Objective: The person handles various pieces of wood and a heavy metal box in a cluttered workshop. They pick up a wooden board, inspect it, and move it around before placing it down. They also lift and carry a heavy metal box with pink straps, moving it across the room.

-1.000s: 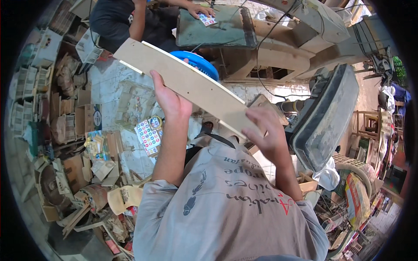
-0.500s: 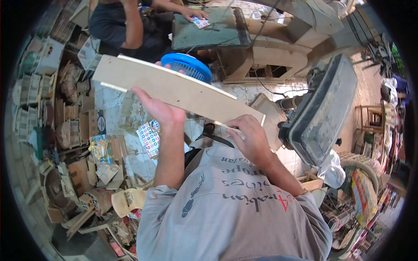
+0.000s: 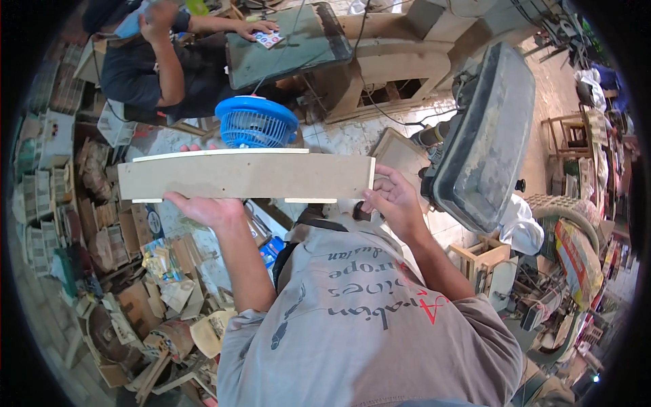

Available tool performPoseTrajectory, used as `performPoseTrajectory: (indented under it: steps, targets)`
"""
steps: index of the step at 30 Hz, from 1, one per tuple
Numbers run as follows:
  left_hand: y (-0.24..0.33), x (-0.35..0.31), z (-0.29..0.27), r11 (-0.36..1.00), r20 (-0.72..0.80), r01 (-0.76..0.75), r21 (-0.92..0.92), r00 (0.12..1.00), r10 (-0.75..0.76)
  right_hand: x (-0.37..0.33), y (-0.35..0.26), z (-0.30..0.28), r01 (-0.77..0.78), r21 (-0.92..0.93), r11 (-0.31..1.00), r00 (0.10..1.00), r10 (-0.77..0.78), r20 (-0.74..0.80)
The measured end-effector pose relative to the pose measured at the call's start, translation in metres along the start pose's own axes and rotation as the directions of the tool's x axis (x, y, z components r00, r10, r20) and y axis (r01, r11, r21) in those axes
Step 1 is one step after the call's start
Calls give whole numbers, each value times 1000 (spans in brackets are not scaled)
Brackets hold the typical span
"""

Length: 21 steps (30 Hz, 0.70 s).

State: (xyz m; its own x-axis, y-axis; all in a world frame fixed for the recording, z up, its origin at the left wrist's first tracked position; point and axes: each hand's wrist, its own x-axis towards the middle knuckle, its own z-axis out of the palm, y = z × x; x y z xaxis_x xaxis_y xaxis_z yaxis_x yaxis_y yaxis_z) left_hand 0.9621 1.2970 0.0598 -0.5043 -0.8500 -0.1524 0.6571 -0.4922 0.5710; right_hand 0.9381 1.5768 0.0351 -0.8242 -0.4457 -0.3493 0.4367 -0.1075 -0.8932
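Long board (image 3: 244, 175), earlier diagonal, now level in 2 hands (image 3: 215, 211)

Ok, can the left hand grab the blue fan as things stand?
Probably not: the left hand is taken up holding the board, which also hides the bottom of the fan.

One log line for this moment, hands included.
left hand: supporting board from below | right hand: holding its right end | board: crosswise | beyond it: blue fan
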Motion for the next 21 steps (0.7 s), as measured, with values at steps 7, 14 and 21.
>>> performPoseTrajectory:
  steps: [7,14,21]
  targets:
    - [-5,17,10,998,151,6,59,988,-14,-1,5,10,-51,20,998,997,52,-57]
    - [-14,53,-3,948,556,280,-153,817,-152,1,24,11,-31,77,997,989,41,-140]
    - [-31,17,41,937,315,269,225,890,-331,-9,74,4,-95,26,995,978,98,-182]
